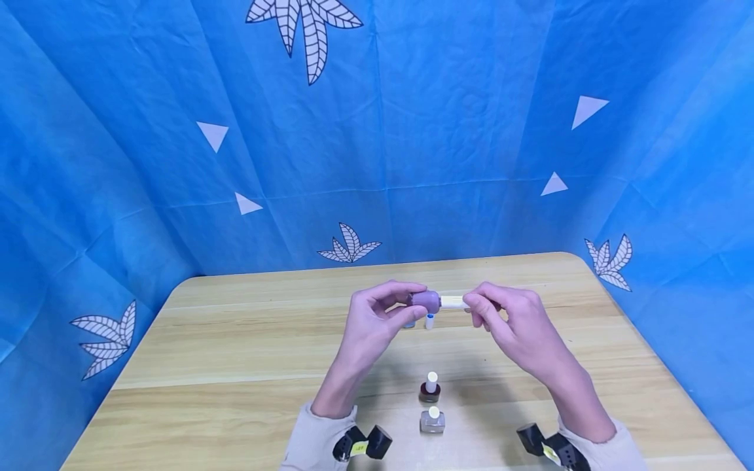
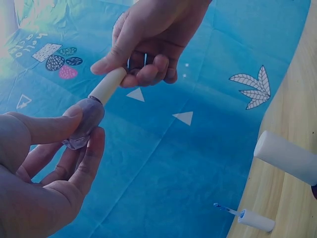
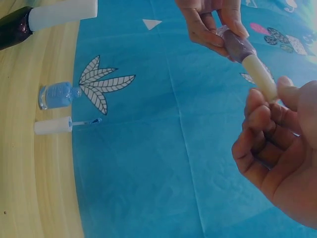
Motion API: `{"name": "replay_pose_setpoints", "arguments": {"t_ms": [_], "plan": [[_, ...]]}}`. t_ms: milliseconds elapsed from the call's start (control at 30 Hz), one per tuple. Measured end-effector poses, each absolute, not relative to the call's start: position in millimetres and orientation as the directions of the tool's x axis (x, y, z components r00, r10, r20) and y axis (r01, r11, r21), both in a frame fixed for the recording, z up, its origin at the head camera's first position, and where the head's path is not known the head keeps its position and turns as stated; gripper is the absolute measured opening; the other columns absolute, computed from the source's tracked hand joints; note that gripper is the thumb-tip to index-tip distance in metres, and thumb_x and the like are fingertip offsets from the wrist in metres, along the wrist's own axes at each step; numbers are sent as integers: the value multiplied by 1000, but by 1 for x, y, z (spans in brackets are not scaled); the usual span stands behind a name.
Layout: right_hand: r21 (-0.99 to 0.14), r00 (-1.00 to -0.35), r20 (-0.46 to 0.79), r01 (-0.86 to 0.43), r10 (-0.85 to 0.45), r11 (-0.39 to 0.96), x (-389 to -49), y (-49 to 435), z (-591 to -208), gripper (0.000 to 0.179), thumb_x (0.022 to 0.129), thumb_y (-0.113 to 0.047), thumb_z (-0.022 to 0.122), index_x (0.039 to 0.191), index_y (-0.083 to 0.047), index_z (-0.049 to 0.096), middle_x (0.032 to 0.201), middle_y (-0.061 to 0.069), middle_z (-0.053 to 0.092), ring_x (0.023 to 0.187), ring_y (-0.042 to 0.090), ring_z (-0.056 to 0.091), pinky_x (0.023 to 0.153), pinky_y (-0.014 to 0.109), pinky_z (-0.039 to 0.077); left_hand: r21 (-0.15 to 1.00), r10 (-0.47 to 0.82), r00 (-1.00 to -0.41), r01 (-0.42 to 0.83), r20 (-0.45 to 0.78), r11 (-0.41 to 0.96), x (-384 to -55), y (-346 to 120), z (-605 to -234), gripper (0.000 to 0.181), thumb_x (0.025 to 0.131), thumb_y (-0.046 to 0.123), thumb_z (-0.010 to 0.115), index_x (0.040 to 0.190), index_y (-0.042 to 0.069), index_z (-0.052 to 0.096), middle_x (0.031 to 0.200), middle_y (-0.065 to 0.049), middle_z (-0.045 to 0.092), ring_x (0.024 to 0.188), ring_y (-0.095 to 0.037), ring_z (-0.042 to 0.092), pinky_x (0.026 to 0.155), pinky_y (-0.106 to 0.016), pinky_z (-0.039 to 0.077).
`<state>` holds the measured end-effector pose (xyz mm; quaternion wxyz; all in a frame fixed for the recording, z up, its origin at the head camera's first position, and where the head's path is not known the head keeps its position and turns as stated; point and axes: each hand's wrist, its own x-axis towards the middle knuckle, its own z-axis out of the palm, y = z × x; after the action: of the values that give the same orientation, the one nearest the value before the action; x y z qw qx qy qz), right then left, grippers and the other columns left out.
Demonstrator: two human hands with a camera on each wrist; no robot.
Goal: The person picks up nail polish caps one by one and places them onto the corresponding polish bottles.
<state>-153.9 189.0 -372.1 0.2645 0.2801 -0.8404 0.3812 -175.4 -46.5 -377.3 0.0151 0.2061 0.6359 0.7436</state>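
While your left hand (image 1: 376,319) pinches the purple bottle (image 1: 429,301): your right hand (image 1: 514,320) pinches its white cap (image 1: 452,302), lower middle of the frame.
Cap: probably at unscrewing; next likely calls for drawing it straight out.

Obstructed left of purple bottle (image 1: 431,300) by left hand (image 1: 372,319) | right by right hand (image 1: 511,318) | below by upright brush cap (image 1: 429,322) | passable above

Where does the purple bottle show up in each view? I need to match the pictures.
Head: purple bottle, in the left hand, right of centre, lower half.
Left wrist: purple bottle, left of centre, about mid-height.
Right wrist: purple bottle, upper right.
Shared landmark: the loose white cap with a blue-tipped brush, just below the bottle in head, lower right in left wrist, at left in right wrist.
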Motion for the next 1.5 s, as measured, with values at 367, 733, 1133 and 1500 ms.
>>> {"name": "replay_pose_setpoints", "arguments": {"t_ms": [367, 733, 1133, 1500], "plan": [[-571, -732, 636, -660, -245, 489, -152, 189, -368, 34, 85, 3, 81, 114, -14, 72, 87, -11, 70, 74, 9, 67, 72, 17, 57, 960, 251, -932, 225, 263, -168, -176, -50, -378, 28, 88, -3, 78, 115, 1, 75, 114, -13, 72, 102, -26, 69, 93, -36, 60], [-514, -681, 691, -698, -241, 499, -153, 189, -370, 32, 81, 8, 82, 106, -10, 74, 86, -8, 73, 73, 7, 67, 73, 14, 57, 965, 251, -936, 211, 245, -156, -177, -49, -379, 28, 87, -5, 78, 115, 1, 75, 113, -13, 72, 102, -25, 68, 94, -35, 59], [-465, -682, 676, -688, -279, 557, -155, 190, -375, 20, 97, -1, 67, 91, -20, 68, 72, -14, 58, 65, 3, 55, 60, 18, 45, 955, 273, -918, 250, 287, -162, -176, -48, -378, 28, 86, -5, 79, 113, -1, 75, 111, -14, 72, 99, -25, 69, 91, -35, 60], [-540, -705, 663, -683, -251, 493, -153, 187, -372, 26, 90, 3, 76, 107, -15, 72, 83, -11, 68, 72, 7, 64, 71, 16, 56, 962, 256, -929, 240, 267, -133, -177, -50, -379, 27, 87, -1, 80, 114, 2, 76, 110, -12, 72, 97, -24, 69, 84, -30, 62]]}}
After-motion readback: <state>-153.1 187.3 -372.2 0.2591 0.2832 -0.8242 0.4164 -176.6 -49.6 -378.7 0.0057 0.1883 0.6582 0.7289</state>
